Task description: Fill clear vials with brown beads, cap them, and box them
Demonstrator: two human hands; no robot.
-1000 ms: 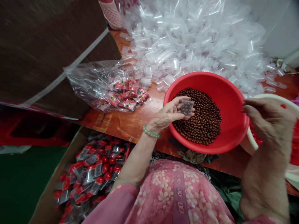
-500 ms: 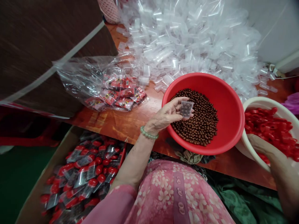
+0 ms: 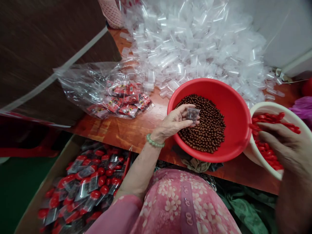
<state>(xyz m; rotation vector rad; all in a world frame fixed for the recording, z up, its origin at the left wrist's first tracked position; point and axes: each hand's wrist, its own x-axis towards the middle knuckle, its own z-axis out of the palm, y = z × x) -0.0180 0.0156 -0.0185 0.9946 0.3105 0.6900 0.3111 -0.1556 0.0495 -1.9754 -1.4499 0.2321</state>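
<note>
My left hand (image 3: 177, 120), with a green bead bracelet on its wrist, holds a small clear plastic container (image 3: 192, 115) between thumb and fingers. Dark balls show through its walls. Below it, the red bowl (image 3: 237, 123) holds a heap of shiny brown balls (image 3: 207, 130). Over the cream basin (image 3: 298, 118), my right hand (image 3: 280, 143) is closed, its thumb and forefinger at a red plastic cap (image 3: 253, 127) by the bowl's rim. More red plastic caps (image 3: 268, 152) lie in the basin under this hand.
A large pile of clear empty containers (image 3: 195, 45) covers the back of the table. Red packets in a clear bag (image 3: 122, 97) lie to the left. Below the table edge, a carton (image 3: 31, 201) holds many red-capped containers (image 3: 92, 178). A dark box (image 3: 60, 48) stands upper left.
My right hand has risen out of the red caps in the basin, with a cap now at its fingertips. My left hand keeps the clear container over the bowl, almost unmoved.
</note>
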